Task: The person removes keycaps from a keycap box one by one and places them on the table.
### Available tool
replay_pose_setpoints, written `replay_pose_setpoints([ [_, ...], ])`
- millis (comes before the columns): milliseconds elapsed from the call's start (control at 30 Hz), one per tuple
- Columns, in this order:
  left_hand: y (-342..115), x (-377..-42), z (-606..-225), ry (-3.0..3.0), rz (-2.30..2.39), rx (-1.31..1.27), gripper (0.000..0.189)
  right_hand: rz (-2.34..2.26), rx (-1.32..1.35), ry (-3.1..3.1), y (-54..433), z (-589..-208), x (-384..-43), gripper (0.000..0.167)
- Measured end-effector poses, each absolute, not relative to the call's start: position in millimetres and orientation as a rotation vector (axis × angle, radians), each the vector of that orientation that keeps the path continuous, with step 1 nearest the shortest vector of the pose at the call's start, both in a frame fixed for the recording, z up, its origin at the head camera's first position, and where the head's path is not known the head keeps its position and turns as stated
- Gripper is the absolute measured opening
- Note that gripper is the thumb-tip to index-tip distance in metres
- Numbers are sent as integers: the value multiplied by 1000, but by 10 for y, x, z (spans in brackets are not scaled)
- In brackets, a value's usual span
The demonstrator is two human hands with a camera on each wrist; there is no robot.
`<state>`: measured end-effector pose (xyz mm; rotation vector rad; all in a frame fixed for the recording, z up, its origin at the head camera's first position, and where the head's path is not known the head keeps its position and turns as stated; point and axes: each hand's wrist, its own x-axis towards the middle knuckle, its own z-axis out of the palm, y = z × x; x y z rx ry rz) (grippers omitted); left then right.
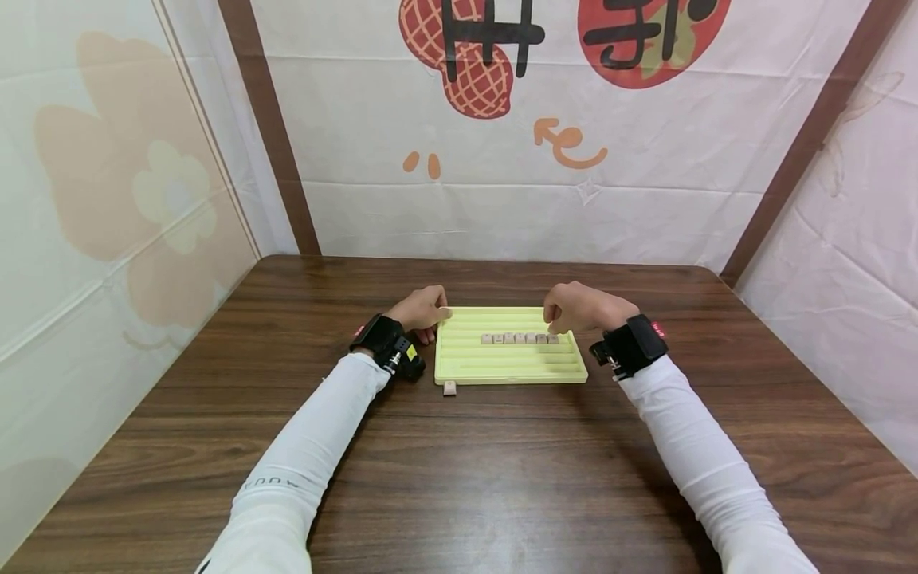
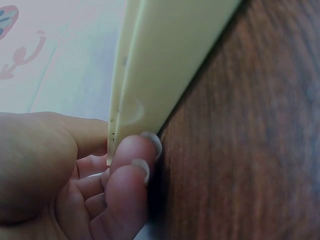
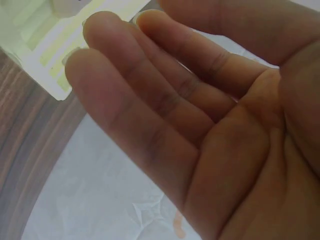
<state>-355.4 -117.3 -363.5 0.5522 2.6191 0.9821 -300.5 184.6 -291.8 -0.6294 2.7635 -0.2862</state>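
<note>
A pale yellow-green ridged tray lies on the table. My left hand grips its far left corner; in the left wrist view the thumb is above the rim and fingertips press the tray's side wall. Several small beige tiles stand in a row along one groove. Over the row's right end hovers my right hand, its fingers bent downward. The right wrist view shows the curved fingers near the tray, but the thumb tip is out of frame, so any hold is hidden.
One loose beige tile sits on the brown wooden table, just in front of the tray's near left corner. Printed white cloth hangs behind the table and along both sides.
</note>
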Motion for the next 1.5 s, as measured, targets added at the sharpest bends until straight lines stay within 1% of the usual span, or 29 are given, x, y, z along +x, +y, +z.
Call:
replay_pose_setpoints([
  [200,-1172,-3635,-3675,2596,982,529,18,-300,-630,2769,1895,-2948,-3029,27],
  [467,-1173,-3610,-3671,2617,969,549,18,-301,-649,2754,1858,-3017,-3072,24],
  [900,-1175,-3612,-3666,2615,965,538,19,-261,-591,2736,1799,-3067,-3080,20],
  [1200,-1176,-3600,-3640,2607,961,529,19,-281,-549,2736,1797,-3090,-3084,8],
  [1500,-1170,-3556,-3632,2621,977,544,18,-330,-539,2731,1796,-3136,-3095,27],
])
